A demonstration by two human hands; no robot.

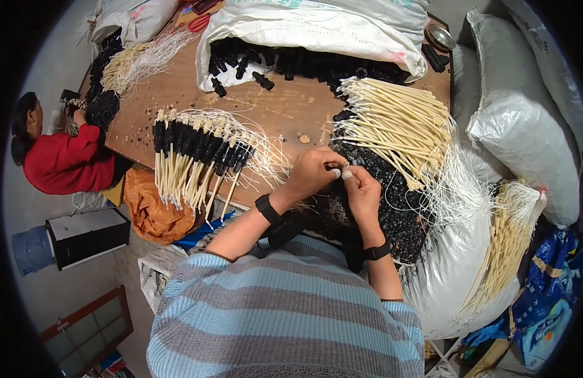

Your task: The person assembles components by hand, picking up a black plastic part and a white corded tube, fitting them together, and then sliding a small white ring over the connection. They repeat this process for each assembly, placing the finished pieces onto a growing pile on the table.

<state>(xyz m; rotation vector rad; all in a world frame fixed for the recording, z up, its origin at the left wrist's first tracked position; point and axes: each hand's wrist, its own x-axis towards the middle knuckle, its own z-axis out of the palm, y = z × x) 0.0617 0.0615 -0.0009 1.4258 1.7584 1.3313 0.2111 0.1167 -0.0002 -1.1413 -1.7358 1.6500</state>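
Observation:
Close together above the table's near edge, my left hand [313, 172] and my right hand [363, 194] pinch at one spot. Thumbs and fingertips nearly meet there, around something too small to make out. Right beneath and beside them spreads a heap of small black pieces [402, 217]. A thick bundle of cream-coloured sticks with white strings [398, 129] rests on the heap's far side. To the left of my hands lies a row of cream sticks with black sleeves [200, 151], white strings trailing from it toward my left wrist.
An open white sack [317, 28] spills black plastic parts [263, 80] at the table's [285, 113] back. Full white sacks [525, 120] stand on the right, near another stick bundle [509, 239]. At the far left a person in red [68, 157] works. An orange sack [154, 205] sits below the table's left edge.

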